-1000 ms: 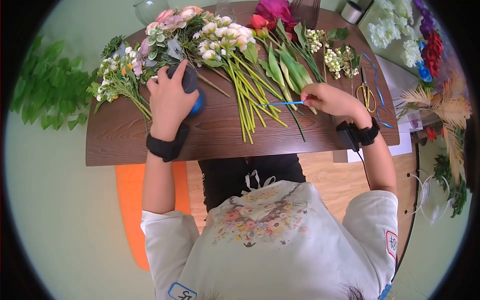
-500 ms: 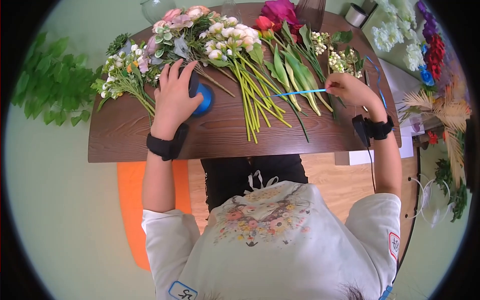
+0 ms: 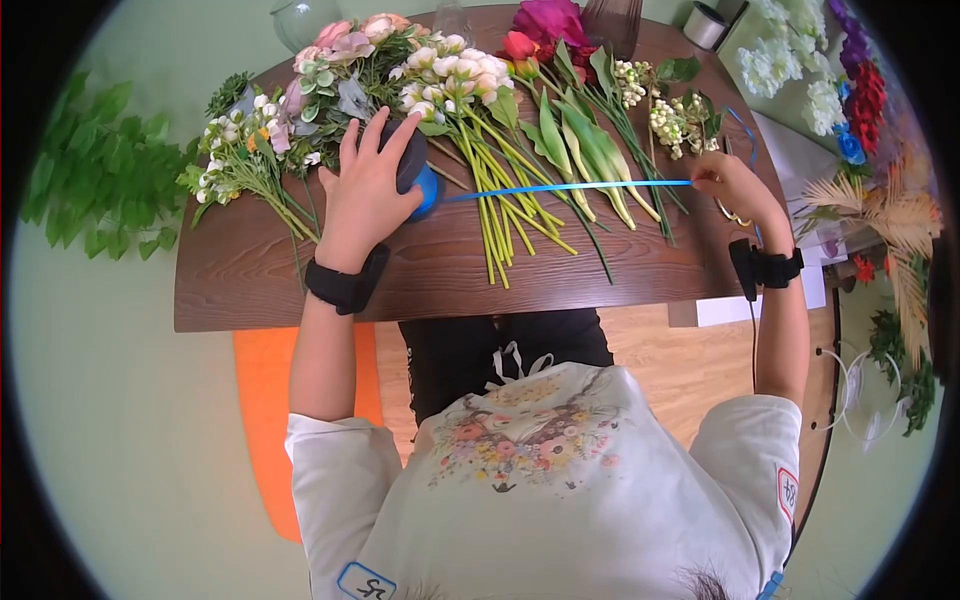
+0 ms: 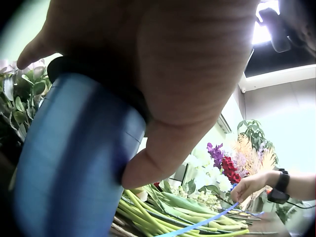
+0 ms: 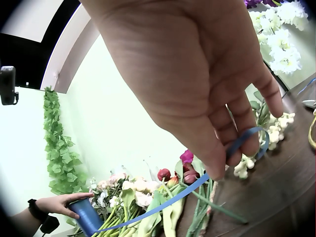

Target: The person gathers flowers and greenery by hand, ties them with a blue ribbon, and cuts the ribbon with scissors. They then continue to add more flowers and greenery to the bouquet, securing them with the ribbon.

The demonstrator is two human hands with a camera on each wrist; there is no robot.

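Observation:
My left hand (image 3: pixel 368 195) grips the top of a blue ribbon spool (image 3: pixel 427 190) that stands upright at the table's left-centre; in the left wrist view the thumb lies against the blue winding (image 4: pixel 74 163). From the spool a blue ribbon (image 3: pixel 570 186) runs taut to the right, above the flower stems. My right hand (image 3: pixel 738 192) pinches its end between thumb and fingertips, and a short loop of ribbon (image 5: pixel 264 140) curls past the fingers in the right wrist view. Under the ribbon lie white flowers (image 3: pixel 455 75) with green stems (image 3: pixel 492 215) and tulip leaves (image 3: pixel 595 150).
Pink flowers (image 3: pixel 345 45) and small white blossoms (image 3: pixel 230 150) lie on the left of the wooden table (image 3: pixel 450 285). Scissors (image 3: pixel 735 215) lie partly behind the right hand. Glass vases (image 3: pixel 612 25) and a silver spool (image 3: pixel 705 25) stand at the back.
My right hand has moved to the right, and the ribbon stretch between the hands is longer. My left hand and the spool have shifted slightly to the right.

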